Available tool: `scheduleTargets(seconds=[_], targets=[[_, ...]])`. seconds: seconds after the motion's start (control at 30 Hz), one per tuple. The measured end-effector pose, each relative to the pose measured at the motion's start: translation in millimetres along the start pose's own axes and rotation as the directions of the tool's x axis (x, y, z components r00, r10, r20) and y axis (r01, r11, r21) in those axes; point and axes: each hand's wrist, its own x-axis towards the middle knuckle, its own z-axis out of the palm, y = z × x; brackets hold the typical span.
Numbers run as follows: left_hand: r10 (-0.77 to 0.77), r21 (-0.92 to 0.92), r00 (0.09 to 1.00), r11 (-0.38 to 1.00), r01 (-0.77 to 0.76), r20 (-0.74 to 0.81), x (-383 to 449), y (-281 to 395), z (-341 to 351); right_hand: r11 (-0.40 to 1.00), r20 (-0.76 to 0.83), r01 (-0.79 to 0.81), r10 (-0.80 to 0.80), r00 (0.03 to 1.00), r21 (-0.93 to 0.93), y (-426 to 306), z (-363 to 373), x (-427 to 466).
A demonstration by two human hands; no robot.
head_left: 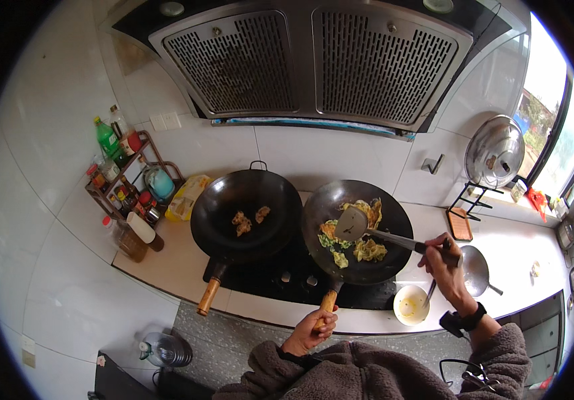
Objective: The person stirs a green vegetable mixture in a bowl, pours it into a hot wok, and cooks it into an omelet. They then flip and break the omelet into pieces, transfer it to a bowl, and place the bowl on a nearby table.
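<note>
My left hand (pixel 312 330) grips the wooden handle (pixel 328 301) of the right-hand wok (pixel 392 260). In my right hand (pixel 444 270) is a metal wok spatula (pixel 352 224) with a dark handle, its blade over the middle of that wok. Around the blade lie several pieces of browned egg with green bits (pixel 370 251). A second wok (pixel 222 235) sits to the left, its wooden handle towards me, with a few brown cooked pieces (pixel 241 223) in it. Close below my right hand stands a white bowl (pixel 407 317) with yellow egg residue and a utensil in it.
Both woks rest on a black gas hob (pixel 262 285). A range hood (pixel 307 60) hangs above. At left are a rack of bottles (pixel 116 185), a yellow packet (pixel 187 197) and a squeeze bottle (pixel 139 227). At right are a metal strainer or pan (pixel 474 272) and an upright lid (pixel 496 150).
</note>
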Motion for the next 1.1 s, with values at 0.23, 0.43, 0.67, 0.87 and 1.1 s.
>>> scheduleTargets(seconds=[0.23,0.43,0.67,0.87,1.1], targets=[[0.014,0.045,1.0,0.999,-0.013,-0.018,-3.0,-0.4,4.8,0.837,-0.195,-0.416,0.502,0.843,0.357,40.0,-8.3,20.5],[0.024,0.044,0.998,0.999,-0.022,-0.051,-3.2,-2.8,5.9,0.801,-0.169,-0.436,0.536,0.827,0.41,87.7,19.5,11.6],[0.014,0.07,0.999,0.998,-0.011,-0.035,-0.5,-3.9,5.6,0.636,-0.094,-0.377,0.58,0.809,0.674,133.7,39.9,-20.4],[0.022,0.066,0.999,0.998,-0.019,-0.036,-2.1,-4.5,8.3,0.617,-0.103,-0.371,0.595,0.797,0.694,140.1,6.7,-31.7],[0.029,0.068,0.999,0.997,-0.026,-0.039,-0.9,-5.1,8.0,0.708,-0.094,-0.396,0.544,0.834,0.585,104.7,-20.3,-21.5]])
